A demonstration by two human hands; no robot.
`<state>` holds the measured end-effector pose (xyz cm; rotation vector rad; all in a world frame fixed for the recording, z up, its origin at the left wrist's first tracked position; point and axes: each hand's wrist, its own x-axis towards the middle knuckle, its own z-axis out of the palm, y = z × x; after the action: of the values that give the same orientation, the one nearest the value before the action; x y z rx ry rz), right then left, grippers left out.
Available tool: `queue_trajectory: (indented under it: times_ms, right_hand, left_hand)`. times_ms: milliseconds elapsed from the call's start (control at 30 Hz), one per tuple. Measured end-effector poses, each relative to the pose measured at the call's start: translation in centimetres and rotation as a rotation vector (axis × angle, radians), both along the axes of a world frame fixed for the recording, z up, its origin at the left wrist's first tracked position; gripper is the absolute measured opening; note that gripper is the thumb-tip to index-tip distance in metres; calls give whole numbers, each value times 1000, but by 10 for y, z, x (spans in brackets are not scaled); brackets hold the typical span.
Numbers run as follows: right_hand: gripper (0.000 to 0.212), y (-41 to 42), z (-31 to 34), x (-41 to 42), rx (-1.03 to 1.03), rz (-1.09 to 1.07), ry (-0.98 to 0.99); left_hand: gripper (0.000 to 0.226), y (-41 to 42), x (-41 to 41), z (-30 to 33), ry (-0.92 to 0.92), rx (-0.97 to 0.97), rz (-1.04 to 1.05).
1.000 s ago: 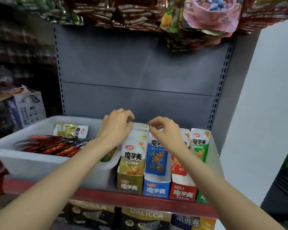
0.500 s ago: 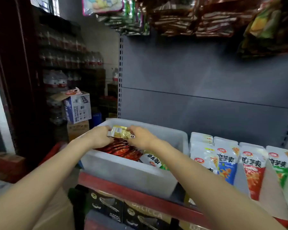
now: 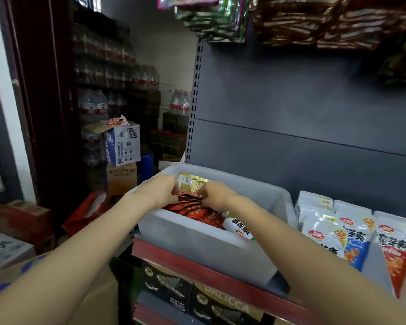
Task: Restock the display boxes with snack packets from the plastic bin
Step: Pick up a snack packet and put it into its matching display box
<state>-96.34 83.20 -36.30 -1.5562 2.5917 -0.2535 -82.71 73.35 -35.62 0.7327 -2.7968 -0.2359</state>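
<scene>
Over the plastic bin (image 3: 220, 249) now, away from the display boxes (image 3: 352, 207): I see left hand (image 3: 161, 192) and right hand (image 3: 217, 195) both pinching red snack packets (image 3: 192, 207), gathering another refill.

translucent matt plastic bin (image 3: 204, 242); glossy foil packets (image 3: 192, 207); matt grey metal shelf panel (image 3: 291, 102).

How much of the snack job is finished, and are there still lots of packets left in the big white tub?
Done: the cardboard display boxes on the right already stand packed with white packets. In hand: both the left hand and right hand are down in the translucent white plastic bin, fingers curled on the red snack packets. Left: that red stack, a gold foil packet and a white packet remain in the bin.
</scene>
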Motion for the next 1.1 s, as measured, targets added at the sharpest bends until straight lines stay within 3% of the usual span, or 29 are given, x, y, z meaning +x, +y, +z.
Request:
queue_trajectory:
  times_ms: [233, 367, 500, 600, 667, 733, 767, 833, 867, 1000, 1100]
  right_hand:
    - [35, 12, -7, -7, -48, 10, 53]
    - [21, 25, 1, -7, -169, -37, 167]
    - [20, 59, 23, 0, -525, -92, -32]
    - [22, 95, 41, 5, -633, -33, -126]
    - [21, 117, 46, 3, -639, -41, -109]
    - [12, 138, 46, -7, -681, -117, 14]
    - [8, 148, 47, -12, -708, -185, 118]
    - [20, 170, 49, -18, -759, -333, 186]
    - [28, 181, 52, -18, -771, -385, 76]
    - [34, 220, 60, -18, -854, -334, -798]
    - [29, 246, 59, -31, -1060, -274, -959]
  left_hand:
    - [24, 1, 5, -3, 122, 157, -16]
    - [24, 15, 7, -3, 234, 173, 10]
    - [36, 37, 0, 3, 526, 309, 55]
    - [56, 55, -13, 10, 598, 468, -14]
    - [39, 71, -20, 18, 643, 519, -79]
    - [16, 90, -25, 26, 716, 481, -134]
    - [15, 101, -28, 29, 759, 423, -144]
    - [24, 122, -33, 33, 844, 252, -136]
    - [28, 133, -35, 35, 890, 160, -157]
    - [19, 176, -51, 38, 931, -195, -417]
    - [24, 199, -74, 34, 745, -314, -646]
